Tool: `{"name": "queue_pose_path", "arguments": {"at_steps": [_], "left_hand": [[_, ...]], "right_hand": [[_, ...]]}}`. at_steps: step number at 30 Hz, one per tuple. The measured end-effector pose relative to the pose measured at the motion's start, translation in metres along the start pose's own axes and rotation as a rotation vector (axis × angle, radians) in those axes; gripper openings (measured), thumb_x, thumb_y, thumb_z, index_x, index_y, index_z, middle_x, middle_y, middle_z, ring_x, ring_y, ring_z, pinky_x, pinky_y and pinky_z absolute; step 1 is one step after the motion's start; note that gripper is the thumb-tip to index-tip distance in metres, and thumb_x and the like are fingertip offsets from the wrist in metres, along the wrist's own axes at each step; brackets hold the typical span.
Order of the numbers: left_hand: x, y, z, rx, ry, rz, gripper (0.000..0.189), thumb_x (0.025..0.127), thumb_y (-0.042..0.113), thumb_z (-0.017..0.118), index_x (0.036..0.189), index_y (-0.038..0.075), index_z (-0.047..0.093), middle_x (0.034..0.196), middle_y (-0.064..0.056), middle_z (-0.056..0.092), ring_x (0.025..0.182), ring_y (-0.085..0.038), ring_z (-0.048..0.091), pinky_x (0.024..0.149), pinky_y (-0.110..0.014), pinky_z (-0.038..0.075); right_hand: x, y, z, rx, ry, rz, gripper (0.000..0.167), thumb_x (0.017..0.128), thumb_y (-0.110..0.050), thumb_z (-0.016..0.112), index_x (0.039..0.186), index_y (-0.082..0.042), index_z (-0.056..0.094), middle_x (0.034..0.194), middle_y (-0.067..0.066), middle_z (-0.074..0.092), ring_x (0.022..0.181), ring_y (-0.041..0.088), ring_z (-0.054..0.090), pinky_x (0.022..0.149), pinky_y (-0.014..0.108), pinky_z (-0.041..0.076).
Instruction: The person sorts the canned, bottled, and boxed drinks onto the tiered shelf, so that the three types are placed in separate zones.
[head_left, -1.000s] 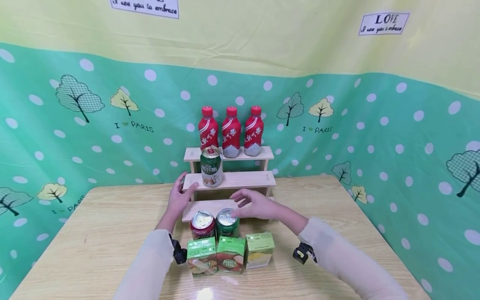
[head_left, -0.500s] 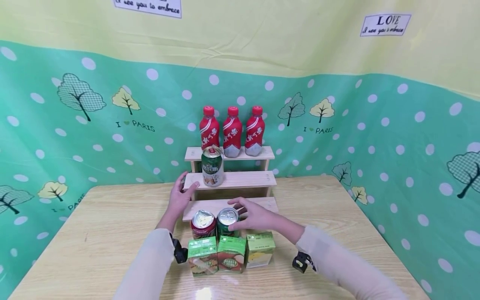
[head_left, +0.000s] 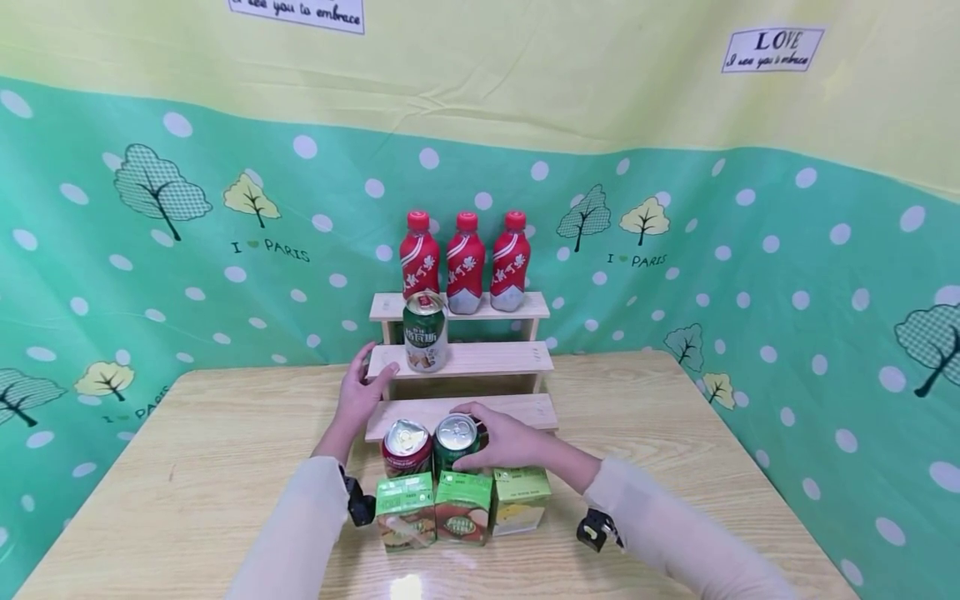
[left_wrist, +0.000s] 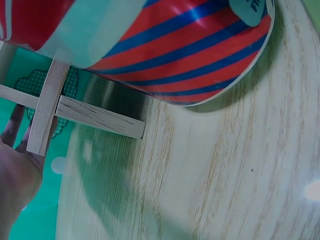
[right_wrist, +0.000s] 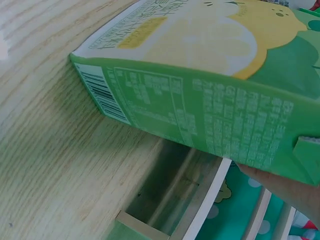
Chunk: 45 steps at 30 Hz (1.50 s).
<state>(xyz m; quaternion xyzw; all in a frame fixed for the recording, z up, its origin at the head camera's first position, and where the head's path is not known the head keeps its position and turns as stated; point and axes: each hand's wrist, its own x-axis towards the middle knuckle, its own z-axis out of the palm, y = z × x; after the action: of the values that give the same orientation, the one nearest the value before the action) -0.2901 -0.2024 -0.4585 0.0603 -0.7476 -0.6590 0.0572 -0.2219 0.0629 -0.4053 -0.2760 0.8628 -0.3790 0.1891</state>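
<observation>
A three-step wooden rack [head_left: 498, 358] stands on the table. At its left end my left hand [head_left: 357, 400] grips the middle step, thumb over the front edge; the left wrist view shows fingers [left_wrist: 14, 127] behind an upright. My right hand [head_left: 506, 437] holds a green drink can [head_left: 446, 457] in front of the bottom step, thumb on the near side and index finger behind the top. A dark red can [head_left: 406, 439] stands just left of it. On the middle step is a green and silver can [head_left: 425, 333].
Red bottles [head_left: 464, 267] line the top step. Three juice cartons, the left [head_left: 405, 500], middle [head_left: 462, 504] and yellow-green right one [head_left: 520, 500], stand nearest, close below my right hand. A red-and-blue striped surface [left_wrist: 185, 55] fills the left wrist view's top.
My right hand has come down from above the bottom step and closed its thumb and fingers around the green can. The left hand has stayed at the rack.
</observation>
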Motion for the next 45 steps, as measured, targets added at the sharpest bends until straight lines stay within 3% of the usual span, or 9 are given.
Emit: {"name": "queue_pose_path", "arguments": {"at_steps": [14, 26, 45], "left_hand": [[-0.001, 0.001, -0.001, 0.006, -0.009, -0.003, 0.08, 0.083, 0.048, 0.065, 0.148, 0.03, 0.021, 0.144, -0.018, 0.04, 0.119, -0.032, 0.049, 0.101, -0.045, 0.044], [0.0, -0.001, -0.003, 0.019, -0.002, 0.002, 0.081, 0.083, 0.05, 0.064, 0.149, 0.03, 0.021, 0.145, -0.02, 0.039, 0.12, -0.033, 0.049, 0.101, -0.045, 0.044], [-0.002, 0.003, -0.001, 0.002, -0.004, 0.001, 0.078, 0.085, 0.046, 0.064, 0.148, 0.03, 0.022, 0.142, -0.019, 0.043, 0.114, -0.03, 0.052, 0.096, -0.039, 0.047]], "right_hand": [[0.004, -0.008, 0.007, -0.084, 0.021, -0.015, 0.081, 0.071, -0.028, 0.082, 0.139, -0.019, 0.037, 0.126, 0.0, 0.057, 0.12, 0.019, 0.052, 0.102, 0.034, 0.043], [0.005, -0.008, 0.008, -0.097, 0.044, -0.047, 0.068, 0.071, -0.025, 0.082, 0.127, -0.02, 0.044, 0.117, -0.003, 0.06, 0.113, 0.015, 0.056, 0.096, 0.03, 0.046], [-0.011, -0.011, -0.014, -0.072, 0.036, -0.032, 0.066, 0.071, -0.03, 0.082, 0.126, -0.023, 0.046, 0.117, -0.007, 0.058, 0.11, 0.011, 0.055, 0.093, 0.031, 0.048]]}}
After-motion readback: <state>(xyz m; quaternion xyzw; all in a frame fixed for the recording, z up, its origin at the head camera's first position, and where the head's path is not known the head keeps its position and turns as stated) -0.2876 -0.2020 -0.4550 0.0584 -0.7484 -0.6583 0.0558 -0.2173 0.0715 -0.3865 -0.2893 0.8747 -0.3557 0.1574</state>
